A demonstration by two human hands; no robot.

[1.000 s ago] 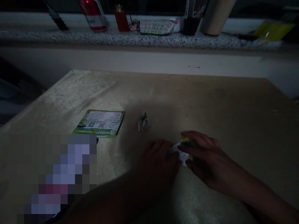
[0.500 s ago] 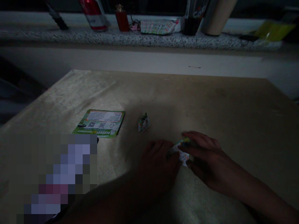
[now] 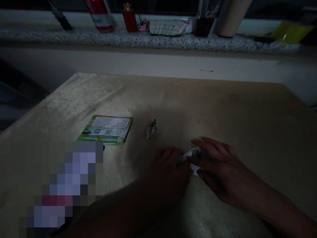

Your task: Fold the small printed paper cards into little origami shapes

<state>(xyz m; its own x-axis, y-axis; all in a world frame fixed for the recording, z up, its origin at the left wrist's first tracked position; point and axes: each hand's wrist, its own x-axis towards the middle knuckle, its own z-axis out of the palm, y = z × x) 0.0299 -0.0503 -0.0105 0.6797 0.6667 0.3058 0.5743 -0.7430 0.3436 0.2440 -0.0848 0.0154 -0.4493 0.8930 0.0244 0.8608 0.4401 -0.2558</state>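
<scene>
The scene is dim. Both my hands rest on a beige table (image 3: 223,105) and press a small piece of printed paper (image 3: 192,158) between them. My left hand (image 3: 168,168) has its fingers curled against the paper's left edge. From the right, my right hand (image 3: 218,167) lies over it, fingers stretched and pinching it at the top. A small folded paper shape (image 3: 152,129) stands on the table a little to the upper left of my hands. Further left lies a flat green and white printed card (image 3: 106,129).
A speckled stone ledge (image 3: 148,39) runs behind the table with a red can (image 3: 100,15), a small red bottle (image 3: 130,18), a printed packet (image 3: 169,27), a dark carton (image 3: 206,16) and a tan cylinder (image 3: 230,16). A blurred-out patch covers the lower left.
My right hand's fingers have shifted slightly over the paper and spread a little more. The view has tilted a touch; the other objects stay put.
</scene>
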